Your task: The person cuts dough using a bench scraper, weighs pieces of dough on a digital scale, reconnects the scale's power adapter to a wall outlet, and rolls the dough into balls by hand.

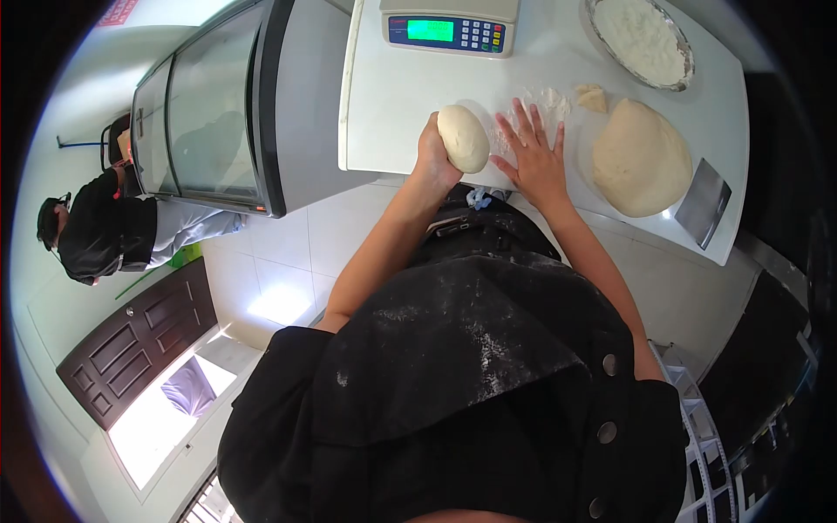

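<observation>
A smooth, rounded dough ball [464,139] is gripped in my left hand [433,157], at the near edge of the white table [418,105]. My right hand [536,161] is spread with fingers apart, palm down at the tabletop beside a patch of scattered flour [551,106]. To the right of that hand lies a large mound of dough [643,159]. A small dough scrap [592,98] sits just beyond my right fingertips. On the right end of the table rests a flat metal dough scraper [704,202].
A digital scale [449,33] with a lit green display stands at the table's far side. A metal bowl of flour [641,42] is at the far right. Left of the table is a glass-topped freezer [209,113], with a person in black [105,222] beyond it.
</observation>
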A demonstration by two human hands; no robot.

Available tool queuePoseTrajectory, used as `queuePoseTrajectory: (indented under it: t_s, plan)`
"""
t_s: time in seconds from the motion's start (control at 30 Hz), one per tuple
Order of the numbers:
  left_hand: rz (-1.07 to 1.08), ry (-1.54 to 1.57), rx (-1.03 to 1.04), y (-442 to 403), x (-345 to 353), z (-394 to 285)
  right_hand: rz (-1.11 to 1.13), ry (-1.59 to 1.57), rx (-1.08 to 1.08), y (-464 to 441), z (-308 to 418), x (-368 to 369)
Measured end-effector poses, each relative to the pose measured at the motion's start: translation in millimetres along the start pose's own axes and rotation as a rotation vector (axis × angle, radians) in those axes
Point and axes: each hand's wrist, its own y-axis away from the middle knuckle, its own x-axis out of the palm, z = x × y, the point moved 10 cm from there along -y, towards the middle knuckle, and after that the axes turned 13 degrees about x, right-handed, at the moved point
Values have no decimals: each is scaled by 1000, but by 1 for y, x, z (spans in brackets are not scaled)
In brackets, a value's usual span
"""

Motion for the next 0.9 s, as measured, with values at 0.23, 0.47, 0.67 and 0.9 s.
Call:
queuePoseTrajectory:
  t_s: [0.23, 0.47, 0.67, 0.9]
  plan:
    - [26, 77, -62, 7, 13, 4, -22, 36, 142, 0, -25, -1]
    - [70, -176, 59, 3, 54, -4, -128, -123, 223, 4, -45, -47]
    - [336, -724, 614, -23, 116, -23, -306, -434, 289, 29, -79, -92]
    - [630, -1272, 1256, 7, 189, -15, -357, -574, 385, 53, -94, -116]
